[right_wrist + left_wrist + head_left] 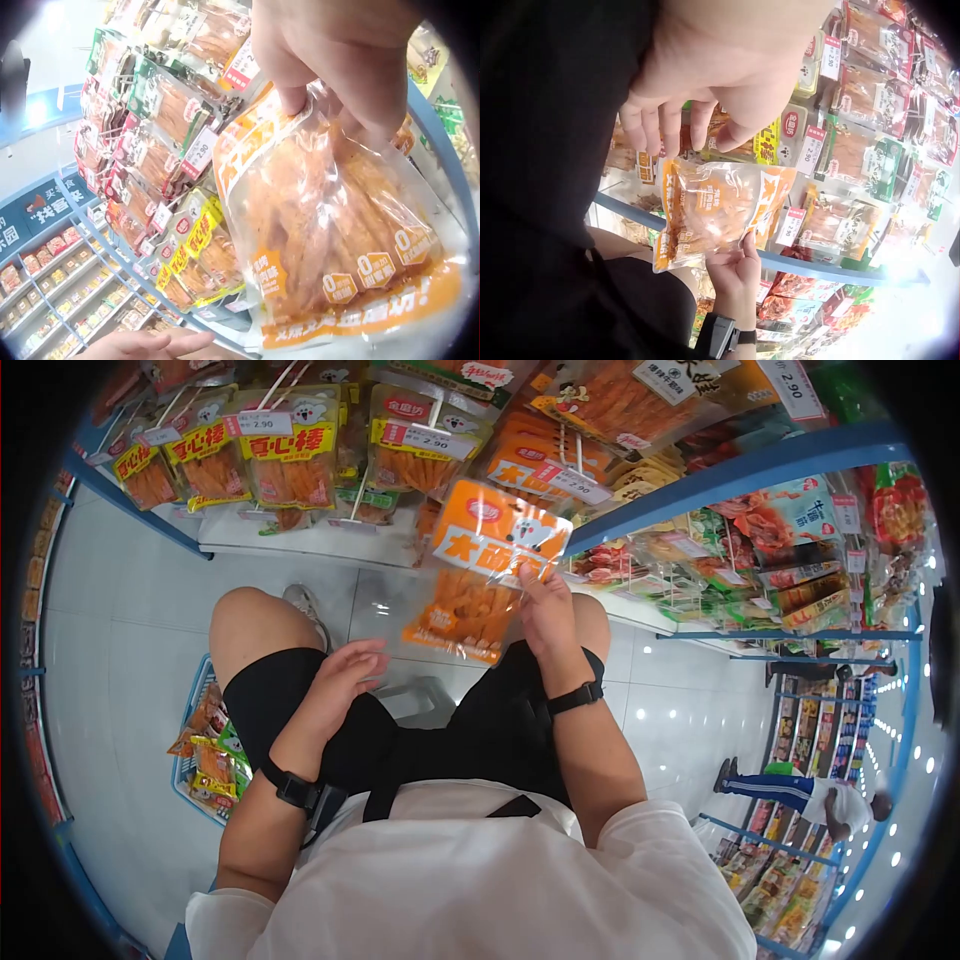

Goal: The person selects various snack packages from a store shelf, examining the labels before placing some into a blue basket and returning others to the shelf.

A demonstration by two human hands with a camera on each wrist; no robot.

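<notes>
An orange and clear snack packet (478,575) hangs from my right hand (548,622), which pinches its right edge between thumb and fingers. In the right wrist view the packet (330,217) fills much of the frame below the right hand (337,60). My left hand (342,682) is held left of the packet over the left thigh, its fingers loosely extended and holding nothing. The left wrist view shows that hand (705,82) above the packet (720,206), with its fingertips close to the packet's edge; whether they touch it I cannot tell.
Hooks with hanging snack packets (290,455) and price tags line the shelf ahead. A blue shelf rail (740,475) runs at the right. On the floor at the left stands a blue basket (181,772) holding several packets. A person (800,797) stands in the aisle at far right.
</notes>
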